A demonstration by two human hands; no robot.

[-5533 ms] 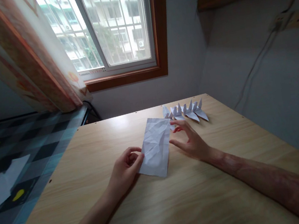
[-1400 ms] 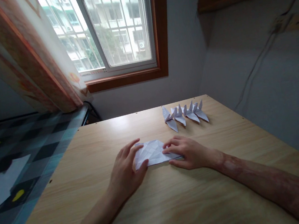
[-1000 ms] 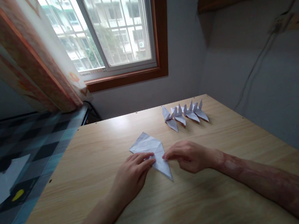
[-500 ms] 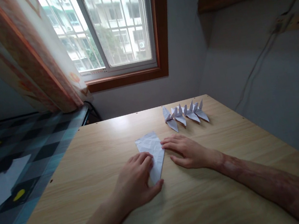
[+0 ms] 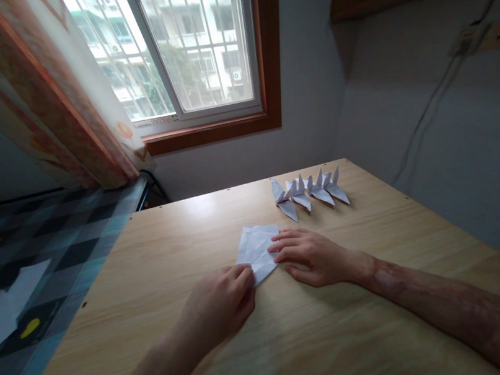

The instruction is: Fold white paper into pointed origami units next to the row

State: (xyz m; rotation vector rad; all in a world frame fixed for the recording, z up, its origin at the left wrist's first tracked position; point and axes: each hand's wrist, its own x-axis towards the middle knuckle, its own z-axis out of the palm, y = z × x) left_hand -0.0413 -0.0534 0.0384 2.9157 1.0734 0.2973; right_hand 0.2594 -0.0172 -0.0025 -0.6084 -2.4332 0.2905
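Observation:
A folded piece of white paper [image 5: 258, 249] with crease lines lies on the wooden table in front of me. My left hand [image 5: 229, 297] is closed at its lower left corner, fingers curled and pinching the edge. The fingertips of that hand hide the corner itself. On the other side, my right hand [image 5: 310, 255] rests with its fingers stretched out, their tips lying on the paper's right edge. Behind it, a row of several folded paper cranes [image 5: 320, 190] stands near the table's far edge.
The wooden table [image 5: 169, 243] reaches to below the window [image 5: 200, 44]. To the left is a checked bed cover [image 5: 76, 254] with loose white paper [image 5: 5, 308] on it. A wall socket with a cable [image 5: 425, 105] is on the right.
The paper has turned clockwise, its lower point swinging left. My left hand has gone from lying spread over the paper to pinching its lower left corner. My right hand has barely moved.

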